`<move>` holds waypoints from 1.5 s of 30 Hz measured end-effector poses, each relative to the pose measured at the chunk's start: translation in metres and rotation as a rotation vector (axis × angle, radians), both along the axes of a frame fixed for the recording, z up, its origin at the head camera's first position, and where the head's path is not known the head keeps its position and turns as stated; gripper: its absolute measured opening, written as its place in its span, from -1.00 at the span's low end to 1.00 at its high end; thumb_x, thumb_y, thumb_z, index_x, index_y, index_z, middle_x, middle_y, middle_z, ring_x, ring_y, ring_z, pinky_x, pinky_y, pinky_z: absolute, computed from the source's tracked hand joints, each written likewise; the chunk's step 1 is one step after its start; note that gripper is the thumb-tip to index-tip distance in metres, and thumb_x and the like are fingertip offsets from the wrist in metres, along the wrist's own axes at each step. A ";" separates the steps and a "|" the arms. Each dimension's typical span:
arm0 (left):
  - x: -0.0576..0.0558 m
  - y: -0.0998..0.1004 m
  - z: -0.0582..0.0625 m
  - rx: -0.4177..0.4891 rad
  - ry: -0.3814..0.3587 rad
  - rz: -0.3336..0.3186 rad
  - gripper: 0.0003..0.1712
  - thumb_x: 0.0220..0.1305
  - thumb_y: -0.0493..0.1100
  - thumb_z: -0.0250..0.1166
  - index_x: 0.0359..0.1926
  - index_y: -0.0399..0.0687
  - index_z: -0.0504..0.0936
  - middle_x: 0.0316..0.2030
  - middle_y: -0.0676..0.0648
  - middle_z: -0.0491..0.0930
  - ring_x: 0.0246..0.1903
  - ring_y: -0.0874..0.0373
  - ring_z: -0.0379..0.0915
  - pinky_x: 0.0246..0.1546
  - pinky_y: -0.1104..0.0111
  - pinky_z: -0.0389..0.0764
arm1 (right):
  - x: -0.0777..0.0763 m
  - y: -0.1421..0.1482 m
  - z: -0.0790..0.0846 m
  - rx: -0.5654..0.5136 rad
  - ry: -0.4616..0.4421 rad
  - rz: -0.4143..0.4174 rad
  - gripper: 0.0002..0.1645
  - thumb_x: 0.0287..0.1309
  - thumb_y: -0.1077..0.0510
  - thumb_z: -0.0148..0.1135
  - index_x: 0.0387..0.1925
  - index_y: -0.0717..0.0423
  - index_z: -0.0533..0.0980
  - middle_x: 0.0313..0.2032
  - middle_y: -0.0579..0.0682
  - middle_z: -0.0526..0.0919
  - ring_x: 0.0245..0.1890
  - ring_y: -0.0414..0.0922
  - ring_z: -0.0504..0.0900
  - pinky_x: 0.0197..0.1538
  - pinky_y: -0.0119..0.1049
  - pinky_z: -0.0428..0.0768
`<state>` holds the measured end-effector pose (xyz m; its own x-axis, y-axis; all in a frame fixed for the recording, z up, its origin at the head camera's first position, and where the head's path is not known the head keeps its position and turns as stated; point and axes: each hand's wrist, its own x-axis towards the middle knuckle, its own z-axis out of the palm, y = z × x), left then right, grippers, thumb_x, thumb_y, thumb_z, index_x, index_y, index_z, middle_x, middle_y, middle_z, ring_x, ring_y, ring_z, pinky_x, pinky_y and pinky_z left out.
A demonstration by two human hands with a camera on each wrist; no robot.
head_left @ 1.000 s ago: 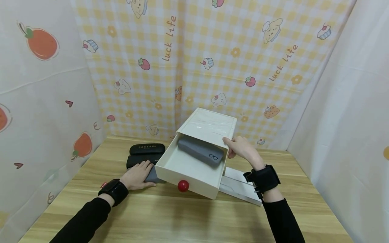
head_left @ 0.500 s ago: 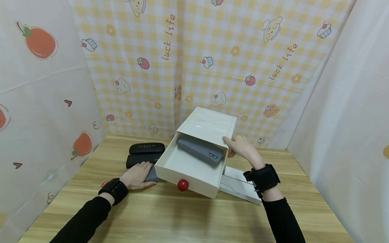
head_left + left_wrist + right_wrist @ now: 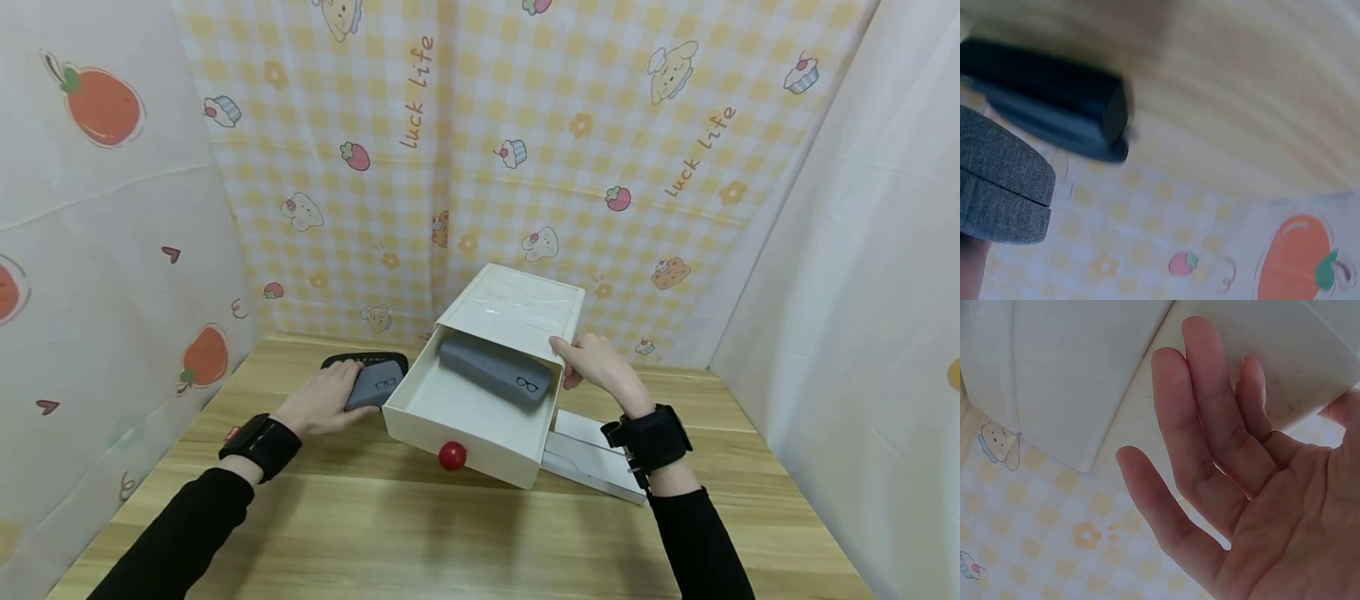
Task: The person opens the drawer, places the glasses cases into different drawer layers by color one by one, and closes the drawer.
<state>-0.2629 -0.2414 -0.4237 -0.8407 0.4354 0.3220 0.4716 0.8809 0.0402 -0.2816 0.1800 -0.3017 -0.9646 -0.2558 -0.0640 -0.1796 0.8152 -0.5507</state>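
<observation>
Soft shadows fall on the bright tabletop [image 3: 360, 550], while the wrist views are dim, the left partly blurred

Closed grey glasses case [image 3: 375, 386] beside white box [image 3: 513, 307], drawer [image 3: 453, 410] pulled out, second grey case [image 3: 491, 372] inside

Curtain [image 3: 517, 187] reads "luck life" twice; grey cases [image 3: 491, 372] show glasses symbols [image 3: 527, 386].

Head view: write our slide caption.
Left hand holds a gray glasses case; another lies in the open drawer; right hand grips its casing.
</observation>
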 end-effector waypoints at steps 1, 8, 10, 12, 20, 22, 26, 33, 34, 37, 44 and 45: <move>0.000 -0.001 0.005 0.012 -0.002 0.001 -0.17 0.15 0.27 0.25 0.13 -0.36 0.35 -0.05 -0.30 0.53 -0.11 -0.06 0.48 -0.12 0.09 0.51 | 0.000 0.000 0.000 0.001 0.000 0.000 -0.28 0.35 -0.25 -0.18 -0.63 0.18 0.56 -0.58 0.02 0.71 -0.55 -0.18 0.68 0.01 -0.01 0.55; -0.001 -0.007 0.038 0.031 0.010 0.005 -0.24 0.15 0.23 0.28 0.09 -0.31 0.35 -0.13 -0.24 0.54 -0.17 -0.04 0.48 -0.16 0.11 0.51 | 0.000 0.000 -0.001 0.002 0.003 0.000 -0.28 0.35 -0.24 -0.17 -0.64 0.19 0.56 -0.59 0.02 0.71 -0.56 -0.18 0.68 0.00 -0.02 0.56; 0.000 -0.007 0.047 0.021 0.009 0.015 -0.24 0.15 0.24 0.27 0.08 -0.30 0.35 -0.15 -0.23 0.53 -0.21 -0.01 0.47 -0.19 0.12 0.51 | 0.000 -0.001 -0.001 0.003 0.003 -0.001 -0.28 0.35 -0.24 -0.17 -0.64 0.19 0.56 -0.59 0.03 0.71 -0.56 -0.18 0.68 0.00 -0.02 0.56; 0.002 -0.006 0.056 0.019 0.007 0.018 -0.23 0.15 0.26 0.26 0.11 -0.28 0.34 -0.12 -0.23 0.53 -0.19 -0.01 0.48 -0.20 0.12 0.52 | 0.000 -0.001 -0.001 0.006 0.001 -0.001 -0.28 0.35 -0.23 -0.17 -0.64 0.18 0.56 -0.58 0.03 0.71 -0.55 -0.18 0.68 0.00 -0.02 0.56; 0.008 0.007 0.093 0.021 0.079 -0.061 -0.21 0.12 0.23 0.30 0.14 -0.27 0.35 -0.11 -0.23 0.55 -0.21 0.00 0.49 -0.25 0.15 0.52 | 0.000 -0.001 0.000 0.006 -0.001 -0.002 -0.28 0.35 -0.23 -0.18 -0.63 0.19 0.56 -0.58 0.04 0.72 -0.54 -0.18 0.69 0.00 0.00 0.56; 0.011 0.014 0.102 0.016 0.098 -0.088 -0.19 0.11 0.23 0.30 0.16 -0.28 0.35 -0.08 -0.23 0.55 -0.18 -0.01 0.50 -0.22 0.14 0.53 | 0.000 -0.001 0.000 0.004 0.001 -0.004 -0.29 0.35 -0.23 -0.18 -0.63 0.19 0.56 -0.58 0.04 0.71 -0.54 -0.18 0.69 0.01 0.00 0.56; 0.018 0.032 0.117 -0.002 0.120 -0.143 -0.17 0.10 0.24 0.30 0.17 -0.30 0.37 -0.04 -0.25 0.56 -0.14 -0.03 0.52 -0.17 0.13 0.55 | 0.000 0.000 -0.001 0.002 0.006 -0.003 -0.29 0.35 -0.23 -0.17 -0.63 0.19 0.56 -0.57 0.05 0.71 -0.55 -0.18 0.69 0.01 0.00 0.55; 0.031 0.065 0.140 -0.050 0.201 -0.268 -0.14 0.03 0.27 0.33 0.12 -0.32 0.41 -0.10 -0.20 0.57 -0.17 0.03 0.50 -0.16 0.18 0.56 | 0.000 0.000 -0.001 0.000 0.000 -0.002 -0.29 0.35 -0.23 -0.18 -0.62 0.20 0.56 -0.56 0.05 0.72 -0.54 -0.18 0.69 0.00 -0.01 0.56; 0.032 0.070 0.143 -0.059 0.209 -0.285 -0.13 0.01 0.28 0.34 0.12 -0.30 0.42 -0.11 -0.18 0.57 -0.18 0.05 0.49 -0.18 0.20 0.56 | 0.000 -0.001 -0.001 0.000 -0.003 -0.003 -0.29 0.35 -0.23 -0.18 -0.62 0.20 0.56 -0.56 0.05 0.72 -0.54 -0.18 0.69 0.00 -0.01 0.56; 0.035 0.084 0.148 -0.097 0.214 -0.314 -0.12 -0.02 0.33 0.35 0.13 -0.23 0.43 -0.09 -0.13 0.56 -0.17 0.07 0.46 -0.20 0.23 0.54 | 0.001 -0.001 0.000 0.000 -0.007 -0.008 -0.29 0.36 -0.22 -0.18 -0.62 0.20 0.55 -0.56 0.06 0.72 -0.53 -0.18 0.69 0.00 -0.01 0.55; 0.037 0.112 0.152 -0.193 0.173 -0.367 -0.08 -0.06 0.37 0.37 0.17 -0.16 0.43 -0.04 -0.10 0.55 -0.09 0.06 0.47 -0.09 0.20 0.53 | 0.000 -0.001 -0.001 -0.007 -0.006 -0.012 -0.29 0.35 -0.22 -0.17 -0.64 0.19 0.55 -0.57 0.05 0.72 -0.54 -0.19 0.69 -0.01 -0.01 0.56; 0.037 0.116 0.151 -0.206 0.162 -0.372 -0.07 -0.07 0.37 0.37 0.17 -0.15 0.43 -0.04 -0.10 0.54 -0.10 0.06 0.47 -0.09 0.19 0.53 | 0.000 -0.001 -0.001 -0.008 -0.005 -0.012 -0.29 0.35 -0.22 -0.17 -0.64 0.19 0.55 -0.57 0.05 0.72 -0.54 -0.19 0.69 -0.01 -0.01 0.56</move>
<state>-0.2260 -0.1253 -0.2724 -0.5606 0.7672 0.3117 0.7433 0.6321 -0.2189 -0.2816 0.1791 -0.3023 -0.9673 -0.2447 -0.0673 -0.1668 0.8127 -0.5584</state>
